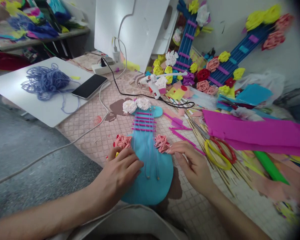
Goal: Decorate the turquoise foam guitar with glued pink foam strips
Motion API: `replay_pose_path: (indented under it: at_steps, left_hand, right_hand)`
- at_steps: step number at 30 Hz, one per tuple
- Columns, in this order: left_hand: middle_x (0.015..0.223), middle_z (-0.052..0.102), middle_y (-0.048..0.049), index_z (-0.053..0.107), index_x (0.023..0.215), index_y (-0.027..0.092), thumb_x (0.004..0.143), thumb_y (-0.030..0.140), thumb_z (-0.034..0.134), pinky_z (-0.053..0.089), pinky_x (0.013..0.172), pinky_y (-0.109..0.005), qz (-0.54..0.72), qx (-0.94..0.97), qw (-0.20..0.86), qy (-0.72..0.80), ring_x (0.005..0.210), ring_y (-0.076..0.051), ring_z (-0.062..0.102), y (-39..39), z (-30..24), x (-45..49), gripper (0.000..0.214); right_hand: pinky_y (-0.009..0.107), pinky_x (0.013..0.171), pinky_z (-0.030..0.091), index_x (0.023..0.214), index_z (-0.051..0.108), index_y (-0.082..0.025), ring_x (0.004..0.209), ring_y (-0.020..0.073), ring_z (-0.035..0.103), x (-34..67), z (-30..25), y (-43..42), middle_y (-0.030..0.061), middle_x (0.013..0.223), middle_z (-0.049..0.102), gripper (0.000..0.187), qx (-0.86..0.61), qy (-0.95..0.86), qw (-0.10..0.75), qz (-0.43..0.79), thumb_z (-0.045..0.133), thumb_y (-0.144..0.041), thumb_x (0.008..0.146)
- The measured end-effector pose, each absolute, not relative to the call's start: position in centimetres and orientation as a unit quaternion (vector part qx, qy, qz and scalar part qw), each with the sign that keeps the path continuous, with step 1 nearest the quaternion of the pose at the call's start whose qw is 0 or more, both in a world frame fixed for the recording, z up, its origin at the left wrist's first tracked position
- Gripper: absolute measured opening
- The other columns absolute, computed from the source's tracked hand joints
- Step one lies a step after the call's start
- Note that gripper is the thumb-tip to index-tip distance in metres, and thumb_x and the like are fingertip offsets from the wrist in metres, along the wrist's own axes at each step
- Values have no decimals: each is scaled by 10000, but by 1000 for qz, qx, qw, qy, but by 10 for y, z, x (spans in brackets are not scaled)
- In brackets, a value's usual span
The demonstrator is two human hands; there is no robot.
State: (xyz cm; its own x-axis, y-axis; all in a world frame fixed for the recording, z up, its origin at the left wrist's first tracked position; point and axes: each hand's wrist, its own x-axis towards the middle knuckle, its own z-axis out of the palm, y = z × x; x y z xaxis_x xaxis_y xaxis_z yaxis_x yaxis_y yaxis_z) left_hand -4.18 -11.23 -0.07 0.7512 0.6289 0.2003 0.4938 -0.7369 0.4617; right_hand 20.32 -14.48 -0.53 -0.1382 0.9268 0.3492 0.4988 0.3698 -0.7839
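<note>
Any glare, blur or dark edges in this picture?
Head view, top: pale glare on the white panel; head view, right: edge darkens to black, upper pink flowers smeared; head view, centre: left hand and right hand clear enough to make out.

Left hand point(123, 170) lay over blue craft guitar point(152, 188); right hand point(193, 163) was at right-side pink flower point(162, 143); scissors point(211, 138) lay right.

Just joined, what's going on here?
Someone's handling a blue craft guitar. The left hand lies over its left side, by one pink flower; the right hand is at the edge of the other pink flower. Two white flowers sit at its head; a glue gun lies beyond.
</note>
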Motion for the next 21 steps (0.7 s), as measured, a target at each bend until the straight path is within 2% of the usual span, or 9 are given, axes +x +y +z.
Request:
replay_pose_path:
  at_steps: [5,12,21]
  left_hand:
    - [874,666,-14,613,963,205,990,314,353,277,855,-397,192,915,211,285,898,-195,518,-124,-2,-47,283]
    - [943,677,-25,610,1027,197,999,273,313,281,901,-386,214,925,174,260,950,-192,529,-134,-5,-54,308]
    - [897,677,-31,615,1017,183,1002,252,268,339,869,-360,243,929,154,235,824,-173,554,-136,-8,-54,355]
  right_hand:
    - [359,857,458,962,632,-210,947,181,572,203,-5,-150,33,925,656,193,-502,-711,423,253,473,-111,913]
    - [343,850,458,943,637,-195,936,175,573,200,-4,-153,34,899,653,182,-500,-714,423,246,478,-112,911]
    - [337,853,453,967,629,-212,946,169,569,197,-6,-153,25,915,653,189,-485,-718,430,254,478,-112,913]
